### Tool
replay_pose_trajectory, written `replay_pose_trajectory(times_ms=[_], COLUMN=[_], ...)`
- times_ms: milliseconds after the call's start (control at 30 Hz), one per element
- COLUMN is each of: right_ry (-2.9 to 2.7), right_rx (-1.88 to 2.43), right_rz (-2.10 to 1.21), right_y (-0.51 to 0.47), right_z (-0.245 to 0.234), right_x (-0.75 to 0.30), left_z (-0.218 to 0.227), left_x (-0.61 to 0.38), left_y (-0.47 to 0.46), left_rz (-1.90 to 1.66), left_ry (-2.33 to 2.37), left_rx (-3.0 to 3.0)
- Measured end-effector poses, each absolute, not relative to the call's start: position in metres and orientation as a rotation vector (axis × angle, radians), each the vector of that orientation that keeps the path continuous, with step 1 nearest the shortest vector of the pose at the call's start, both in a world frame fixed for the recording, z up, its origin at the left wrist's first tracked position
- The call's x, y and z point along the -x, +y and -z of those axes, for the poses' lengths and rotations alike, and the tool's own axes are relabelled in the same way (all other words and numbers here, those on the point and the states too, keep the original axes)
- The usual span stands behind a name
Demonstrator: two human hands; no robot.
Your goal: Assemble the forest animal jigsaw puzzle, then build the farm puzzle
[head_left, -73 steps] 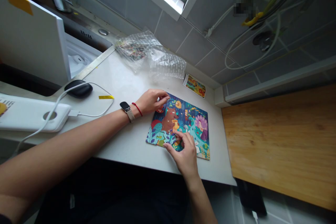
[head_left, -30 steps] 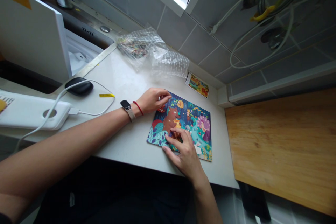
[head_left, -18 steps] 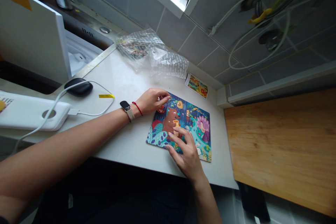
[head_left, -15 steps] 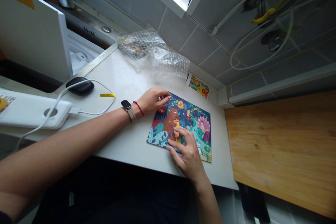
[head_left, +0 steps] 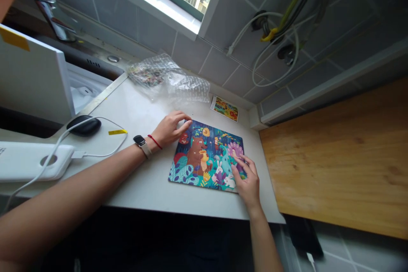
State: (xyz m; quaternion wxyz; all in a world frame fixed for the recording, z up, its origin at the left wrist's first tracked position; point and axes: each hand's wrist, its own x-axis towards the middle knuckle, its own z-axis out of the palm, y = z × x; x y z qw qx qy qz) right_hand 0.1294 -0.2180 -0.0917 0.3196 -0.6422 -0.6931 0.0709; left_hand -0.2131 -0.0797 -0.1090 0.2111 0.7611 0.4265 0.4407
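Note:
A colourful jigsaw puzzle (head_left: pixel 204 157) with a bear, rabbits and a peacock lies flat on the white countertop (head_left: pixel 143 191). At its upper left corner rests my left hand (head_left: pixel 172 128), thumb and fingers stretched out and touching the edge. A watch (head_left: pixel 142 145) and a red cord (head_left: pixel 155 141) are on that wrist. My right hand (head_left: pixel 249 182) lies over the puzzle's right side, fingers spread, covering part of the peacock and the lower right corner. Neither hand lifts anything. A small picture card (head_left: pixel 225 108) lies beyond the puzzle's top edge.
A crumpled clear plastic bag (head_left: pixel 168 78) with colourful contents sits by the tiled wall. On the left are a black mouse (head_left: pixel 84 126), a white power strip (head_left: pixel 35 161) with a cable, and a sink with a white board (head_left: pixel 32 76). A wooden board (head_left: pixel 334 161) borders the right.
My right hand has slid from the puzzle's lower middle to its right side, uncovering the rabbits. My left hand stays at the upper left corner, its fingers more stretched. The camera view has shifted.

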Motion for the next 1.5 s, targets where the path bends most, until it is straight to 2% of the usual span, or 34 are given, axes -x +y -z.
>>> replay_pose_trajectory(times_ms=[233,367,567,1133,1500], right_ry=[-1.745,-1.870,-1.875,-1.781,-1.752], right_rx=[1.826,1.842,1.728,1.490,1.558], right_rz=[-0.326,-0.429,-0.401,-0.278,-0.324], right_y=[-0.238,-0.263,-0.290,-0.300,-0.308], right_z=[0.114,0.114,0.106,0.113,0.113], right_x=[-0.171,-0.186,-0.199,-0.207,-0.199], left_z=[0.116,0.128,0.138,0.124,0.107], left_x=[0.227,0.247,0.259,0.251,0.230], left_y=[-0.109,-0.171,-0.224,-0.220,-0.232], left_rz=[-0.866,-0.665,-0.645,-0.541,-0.584], left_ry=[1.432,1.304,1.261,1.257,1.410], left_rx=[-2.365,-2.495,-2.593,-2.624,-2.423])
